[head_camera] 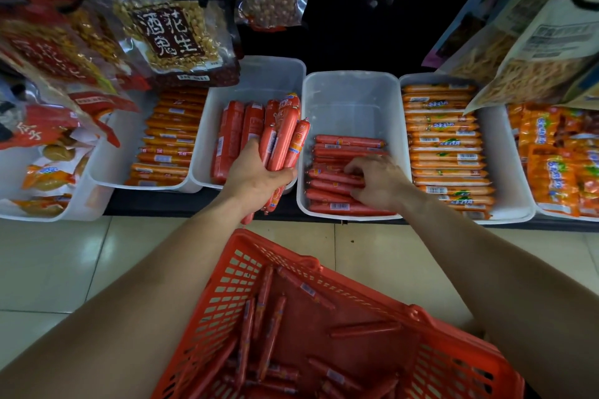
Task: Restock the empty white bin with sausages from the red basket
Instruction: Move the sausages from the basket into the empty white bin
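Shelf (324, 215) | white bin (353, 91) sausages (348, 141) crosswise (left-right) | left hand (259, 175) bundle upright

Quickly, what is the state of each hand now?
Left hand: closed, holding a bundle of sausages.
Right hand: fingers curled on sausages in white bin; grip cannot be told.

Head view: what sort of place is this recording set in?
Most likely a grocery or convenience store aisle. White bins of barcoded packaged sausages sit in a row on a shelf, bagged peanuts hang on hooks above, and a red shopping basket stands on the tiled floor.
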A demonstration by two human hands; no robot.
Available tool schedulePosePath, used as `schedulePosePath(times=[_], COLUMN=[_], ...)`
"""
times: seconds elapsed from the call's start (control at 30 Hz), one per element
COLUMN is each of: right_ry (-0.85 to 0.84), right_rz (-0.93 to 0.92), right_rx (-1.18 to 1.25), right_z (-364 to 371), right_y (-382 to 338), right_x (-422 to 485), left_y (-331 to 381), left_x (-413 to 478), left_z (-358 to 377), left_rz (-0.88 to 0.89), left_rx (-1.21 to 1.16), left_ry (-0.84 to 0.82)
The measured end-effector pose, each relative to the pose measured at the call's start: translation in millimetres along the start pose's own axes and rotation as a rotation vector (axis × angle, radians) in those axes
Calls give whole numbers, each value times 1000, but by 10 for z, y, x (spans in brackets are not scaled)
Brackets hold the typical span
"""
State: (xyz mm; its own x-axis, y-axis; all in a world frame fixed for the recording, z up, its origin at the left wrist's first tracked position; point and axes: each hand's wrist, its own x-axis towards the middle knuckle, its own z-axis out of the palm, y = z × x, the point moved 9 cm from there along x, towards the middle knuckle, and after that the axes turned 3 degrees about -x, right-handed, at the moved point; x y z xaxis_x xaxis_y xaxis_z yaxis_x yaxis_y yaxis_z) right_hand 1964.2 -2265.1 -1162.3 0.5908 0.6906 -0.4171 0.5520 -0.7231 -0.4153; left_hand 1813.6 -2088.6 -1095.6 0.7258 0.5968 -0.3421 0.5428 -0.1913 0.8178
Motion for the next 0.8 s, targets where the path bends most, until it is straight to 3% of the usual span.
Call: schedulePosePath(times=[0.07,0.17,0.27,0.43,0.63,0.8], right_ry=[95,403,554,529,546,532], right_rz=[-21,25,126,240,268,281], right_rx=[93,201,205,270,258,222], right_z=[-114,-448,-574,-395,-274,-259], right_y=[-8,194,518,905,930,913], right_x=[-92,-403,-676,-721,-749,-755], left_y=[137,424,617,732,563,611], left_x=[72,276,508,808,957,950], left_z=[72,337,797,1336,1572,1619], left_rz=[21,82,112,242,202,291], left_rx=[30,91,308,834,844,721], left_ry=[-22,-117,-275,-415,-539,-464])
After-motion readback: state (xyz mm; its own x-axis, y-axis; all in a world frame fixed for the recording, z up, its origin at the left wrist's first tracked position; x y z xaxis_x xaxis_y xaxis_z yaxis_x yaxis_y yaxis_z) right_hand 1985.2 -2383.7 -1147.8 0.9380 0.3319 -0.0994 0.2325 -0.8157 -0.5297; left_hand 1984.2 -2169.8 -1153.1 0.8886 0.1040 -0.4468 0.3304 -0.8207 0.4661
